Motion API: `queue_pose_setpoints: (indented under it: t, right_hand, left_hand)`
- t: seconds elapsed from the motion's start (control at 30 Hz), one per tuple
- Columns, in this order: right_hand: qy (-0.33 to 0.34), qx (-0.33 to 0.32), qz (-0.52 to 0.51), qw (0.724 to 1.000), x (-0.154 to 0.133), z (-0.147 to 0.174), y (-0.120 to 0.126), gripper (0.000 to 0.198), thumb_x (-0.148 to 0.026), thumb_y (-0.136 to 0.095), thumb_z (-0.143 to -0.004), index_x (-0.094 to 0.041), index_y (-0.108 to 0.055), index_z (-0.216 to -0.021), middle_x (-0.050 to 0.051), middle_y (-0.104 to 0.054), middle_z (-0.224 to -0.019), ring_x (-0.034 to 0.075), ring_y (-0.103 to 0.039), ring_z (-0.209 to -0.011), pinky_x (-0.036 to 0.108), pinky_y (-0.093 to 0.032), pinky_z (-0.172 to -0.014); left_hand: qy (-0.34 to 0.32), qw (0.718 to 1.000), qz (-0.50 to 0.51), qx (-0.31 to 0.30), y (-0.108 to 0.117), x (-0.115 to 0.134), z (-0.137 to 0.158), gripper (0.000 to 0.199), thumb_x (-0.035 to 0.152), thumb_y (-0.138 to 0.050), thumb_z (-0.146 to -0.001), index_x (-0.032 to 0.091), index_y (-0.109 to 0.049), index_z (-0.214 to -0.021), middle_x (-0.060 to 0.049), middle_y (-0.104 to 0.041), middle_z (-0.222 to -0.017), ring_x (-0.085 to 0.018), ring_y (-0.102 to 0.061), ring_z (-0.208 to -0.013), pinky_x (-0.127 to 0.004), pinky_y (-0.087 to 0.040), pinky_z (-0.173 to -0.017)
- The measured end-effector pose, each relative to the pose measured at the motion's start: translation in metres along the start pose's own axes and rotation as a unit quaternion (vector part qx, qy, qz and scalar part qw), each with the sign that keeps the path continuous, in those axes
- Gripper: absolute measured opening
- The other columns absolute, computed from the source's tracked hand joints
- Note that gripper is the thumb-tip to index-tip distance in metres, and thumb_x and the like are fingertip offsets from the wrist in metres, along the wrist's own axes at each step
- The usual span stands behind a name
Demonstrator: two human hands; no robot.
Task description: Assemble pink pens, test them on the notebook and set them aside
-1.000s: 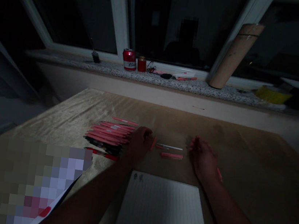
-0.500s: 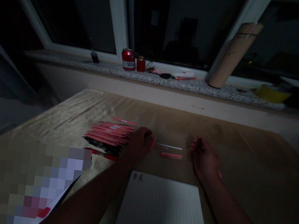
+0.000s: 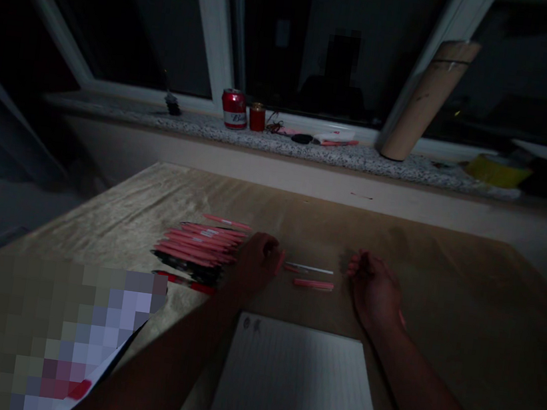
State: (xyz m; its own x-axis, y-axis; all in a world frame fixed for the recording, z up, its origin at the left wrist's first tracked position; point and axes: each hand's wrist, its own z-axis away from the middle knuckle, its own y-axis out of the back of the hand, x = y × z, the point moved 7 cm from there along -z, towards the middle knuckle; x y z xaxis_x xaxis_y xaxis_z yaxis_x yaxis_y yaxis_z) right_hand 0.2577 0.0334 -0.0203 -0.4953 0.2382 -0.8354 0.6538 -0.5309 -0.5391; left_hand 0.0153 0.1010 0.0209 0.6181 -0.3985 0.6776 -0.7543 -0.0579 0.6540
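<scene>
My left hand [image 3: 256, 262] rests on the table with its fingers curled, at the right end of a pile of pink pens [image 3: 200, 242]. A short pink piece [image 3: 279, 262] shows right at its fingertips; whether it is gripped is hard to see. Loosely closed, my right hand [image 3: 376, 289] lies on its side farther right, its inner side in shadow. Another pink piece [image 3: 402, 318] peeks out beside that wrist. Between the hands lie a thin white pen refill [image 3: 313, 269], a small reddish piece [image 3: 297, 271] and a pink pen barrel [image 3: 313, 284].
Black pens [image 3: 189, 268] and a red pen [image 3: 192, 284] lie below the pink pile, a lone pink pen [image 3: 225, 221] above. A lined notebook [image 3: 300, 383] lies in front of me. The windowsill holds a red can [image 3: 234, 109], a jar [image 3: 257, 117] and a tall cylinder [image 3: 428, 101].
</scene>
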Motion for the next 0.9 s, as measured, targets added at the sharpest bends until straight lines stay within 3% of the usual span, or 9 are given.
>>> queue_pose_setpoints:
  t: [0.43,0.53,0.6,0.7,0.9]
  right_hand:
    - [0.008,0.002,0.012,1.000,-0.002,0.001,-0.002,0.014,-0.026,-0.062,-0.066,-0.016,-0.060,-0.075,-0.001,-0.059,-0.063,0.009,-0.053,-0.053,0.021,-0.042,-0.048]
    - [0.029,-0.013,0.067,0.997,-0.004,0.005,-0.004,0.016,-0.031,-0.064,-0.067,-0.018,-0.061,-0.076,-0.002,-0.059,-0.065,0.010,-0.053,-0.054,0.023,-0.042,-0.050]
    - [0.073,-0.029,0.161,0.984,-0.008,0.010,-0.008,0.017,-0.034,-0.063,-0.070,-0.018,-0.062,-0.076,-0.001,-0.060,-0.068,0.012,-0.055,-0.058,0.024,-0.043,-0.055]
    - [0.167,-0.087,0.343,0.920,-0.016,0.022,-0.024,0.018,-0.035,-0.058,-0.077,-0.018,-0.064,-0.081,0.002,-0.064,-0.077,0.015,-0.058,-0.072,0.028,-0.044,-0.067]
    - [0.312,-0.277,0.530,0.738,-0.020,0.055,-0.065,0.014,-0.023,-0.049,-0.084,-0.018,-0.061,-0.087,0.006,-0.062,-0.085,0.019,-0.056,-0.081,0.031,-0.044,-0.072]
  left_hand:
    - [-0.022,1.000,-0.008,0.003,0.000,0.004,0.000,0.015,0.028,-0.051,-0.078,0.016,-0.057,-0.083,-0.004,-0.060,-0.081,-0.015,-0.055,-0.075,-0.028,-0.044,-0.070]
    - [-0.024,1.000,-0.016,0.001,-0.001,0.004,0.000,0.015,0.028,-0.051,-0.078,0.015,-0.057,-0.082,-0.004,-0.059,-0.080,-0.015,-0.055,-0.074,-0.029,-0.044,-0.070]
    - [-0.026,0.999,-0.020,-0.002,-0.002,0.003,0.000,0.015,0.028,-0.050,-0.079,0.015,-0.057,-0.083,-0.004,-0.059,-0.080,-0.015,-0.055,-0.074,-0.029,-0.044,-0.070]
    - [-0.037,0.999,-0.021,-0.003,-0.004,0.002,0.001,0.015,0.028,-0.051,-0.079,0.016,-0.056,-0.084,-0.004,-0.058,-0.082,-0.015,-0.055,-0.076,-0.028,-0.044,-0.070]
    - [-0.107,0.993,-0.032,-0.035,-0.008,0.014,0.005,0.015,0.021,-0.051,-0.077,0.017,-0.056,-0.090,-0.004,-0.055,-0.090,-0.015,-0.054,-0.083,-0.028,-0.044,-0.076]
